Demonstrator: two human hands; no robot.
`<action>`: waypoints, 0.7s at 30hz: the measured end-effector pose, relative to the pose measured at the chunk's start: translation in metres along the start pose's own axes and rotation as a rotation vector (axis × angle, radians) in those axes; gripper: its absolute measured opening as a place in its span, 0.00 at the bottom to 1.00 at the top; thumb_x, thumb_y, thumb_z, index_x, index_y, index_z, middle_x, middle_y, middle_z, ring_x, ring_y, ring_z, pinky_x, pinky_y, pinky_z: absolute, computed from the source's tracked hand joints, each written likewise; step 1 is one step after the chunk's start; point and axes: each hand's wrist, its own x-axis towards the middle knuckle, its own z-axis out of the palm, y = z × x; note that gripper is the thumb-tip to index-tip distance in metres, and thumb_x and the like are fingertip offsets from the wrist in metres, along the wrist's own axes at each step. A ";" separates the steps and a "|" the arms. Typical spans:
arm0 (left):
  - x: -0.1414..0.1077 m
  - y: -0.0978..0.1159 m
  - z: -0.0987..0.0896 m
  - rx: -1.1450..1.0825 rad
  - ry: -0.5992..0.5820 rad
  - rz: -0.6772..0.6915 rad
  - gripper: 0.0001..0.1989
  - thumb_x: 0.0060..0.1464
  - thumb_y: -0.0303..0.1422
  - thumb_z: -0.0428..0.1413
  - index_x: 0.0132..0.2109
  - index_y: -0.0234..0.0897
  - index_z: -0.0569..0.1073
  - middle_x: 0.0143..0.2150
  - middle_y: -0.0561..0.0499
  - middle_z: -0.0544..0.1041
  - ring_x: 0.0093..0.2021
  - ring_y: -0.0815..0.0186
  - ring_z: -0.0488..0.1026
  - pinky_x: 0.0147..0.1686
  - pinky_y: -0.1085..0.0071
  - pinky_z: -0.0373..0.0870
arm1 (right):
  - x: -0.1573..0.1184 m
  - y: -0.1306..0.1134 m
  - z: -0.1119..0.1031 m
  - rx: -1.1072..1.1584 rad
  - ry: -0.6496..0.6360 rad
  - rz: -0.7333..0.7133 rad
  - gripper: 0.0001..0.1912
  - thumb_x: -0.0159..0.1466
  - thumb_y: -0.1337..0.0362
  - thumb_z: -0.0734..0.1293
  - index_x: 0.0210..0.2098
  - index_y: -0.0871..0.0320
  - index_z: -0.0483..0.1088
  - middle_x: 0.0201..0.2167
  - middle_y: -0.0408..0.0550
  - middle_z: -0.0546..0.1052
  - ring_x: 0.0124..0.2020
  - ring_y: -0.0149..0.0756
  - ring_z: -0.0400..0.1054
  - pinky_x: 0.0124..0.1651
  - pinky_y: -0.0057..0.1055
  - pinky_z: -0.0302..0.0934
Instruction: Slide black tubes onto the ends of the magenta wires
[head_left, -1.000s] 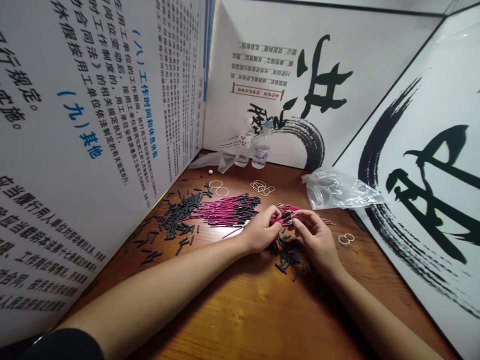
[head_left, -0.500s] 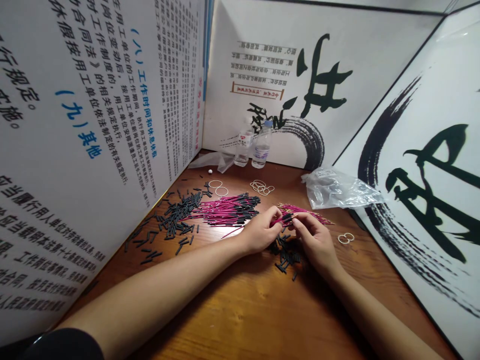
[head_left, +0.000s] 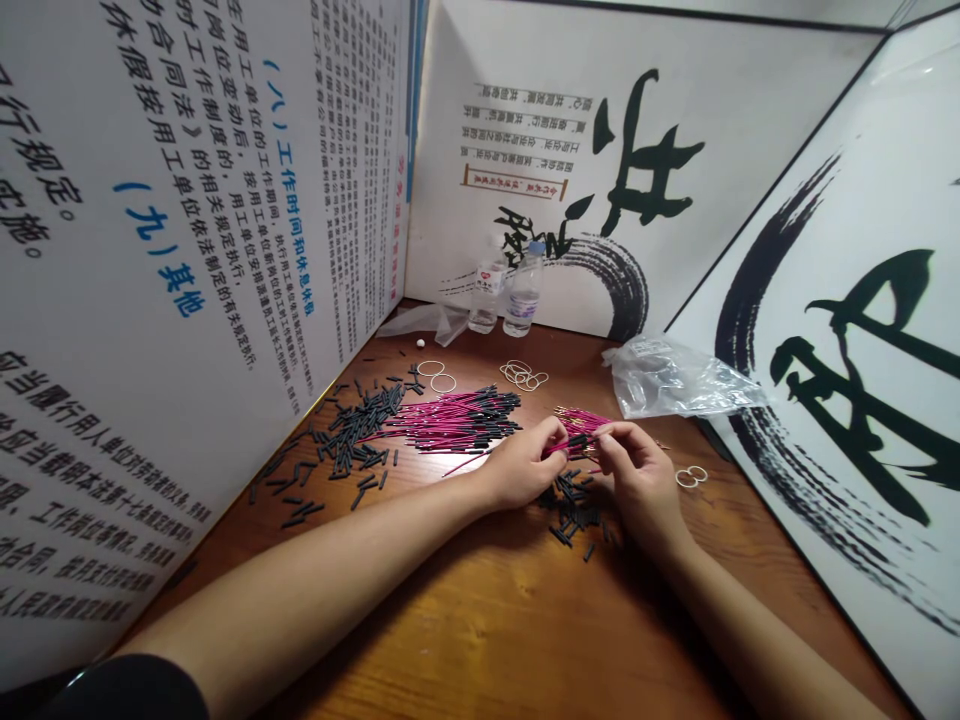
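Observation:
My left hand (head_left: 529,462) is closed round several thin pink wires with black sleeves (head_left: 577,443) at their right ends. My right hand (head_left: 641,475) pinches something thin and small at the right of those sleeves; its fingertips partly hide it. A pile of pink wires with black ends (head_left: 457,420) lies left of my left hand. Behind my hands are more pink wires with bare golden ends (head_left: 581,418). Loose black sleeves (head_left: 574,510) lie below and between my hands, and a bigger heap of black sleeves (head_left: 356,430) is at the left.
Two plastic bottles (head_left: 523,295) stand at the back of the wooden table (head_left: 465,620). A clear plastic bag (head_left: 667,378) lies at the back right. Pale rings (head_left: 523,375) rest behind the wires, two more rings (head_left: 691,476) at the right. Printed panels surround the table.
My right hand has moved slightly to the right, away from my left hand, uncovering more of the black sleeves. My left hand has hardly moved and keeps its hold on the wires.

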 end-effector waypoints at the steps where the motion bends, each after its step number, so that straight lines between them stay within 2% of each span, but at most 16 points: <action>1: 0.000 0.001 0.000 0.004 -0.002 -0.003 0.05 0.57 0.34 0.47 0.39 0.39 0.64 0.27 0.58 0.64 0.27 0.71 0.59 0.29 0.74 0.56 | 0.000 0.000 0.000 0.010 0.006 0.009 0.11 0.60 0.55 0.67 0.32 0.57 0.68 0.27 0.42 0.69 0.25 0.29 0.60 0.28 0.26 0.58; 10: -0.001 0.003 -0.001 -0.007 0.001 -0.010 0.04 0.56 0.33 0.47 0.38 0.39 0.64 0.28 0.57 0.65 0.28 0.71 0.60 0.31 0.73 0.57 | 0.000 0.000 -0.002 0.001 0.038 -0.046 0.10 0.61 0.57 0.66 0.30 0.57 0.67 0.25 0.40 0.66 0.26 0.28 0.58 0.30 0.27 0.55; 15: 0.000 0.004 -0.002 -0.039 0.012 -0.006 0.04 0.57 0.32 0.47 0.39 0.38 0.64 0.29 0.57 0.65 0.29 0.71 0.60 0.31 0.73 0.57 | 0.003 -0.002 -0.006 0.152 0.184 -0.055 0.07 0.63 0.59 0.63 0.32 0.56 0.65 0.23 0.38 0.64 0.24 0.27 0.57 0.27 0.25 0.54; 18: 0.001 0.004 -0.002 -0.086 0.061 -0.022 0.04 0.58 0.32 0.46 0.38 0.38 0.63 0.28 0.57 0.63 0.29 0.71 0.59 0.31 0.74 0.56 | 0.008 -0.002 -0.008 0.250 0.280 -0.086 0.05 0.63 0.60 0.62 0.33 0.55 0.63 0.25 0.38 0.64 0.24 0.26 0.58 0.27 0.25 0.54; 21: 0.004 0.003 -0.003 -0.143 0.155 -0.033 0.05 0.59 0.32 0.46 0.36 0.37 0.64 0.28 0.56 0.63 0.30 0.70 0.59 0.33 0.74 0.57 | 0.009 -0.001 -0.009 0.202 0.287 -0.133 0.06 0.64 0.61 0.62 0.32 0.55 0.62 0.26 0.39 0.64 0.24 0.26 0.57 0.27 0.26 0.54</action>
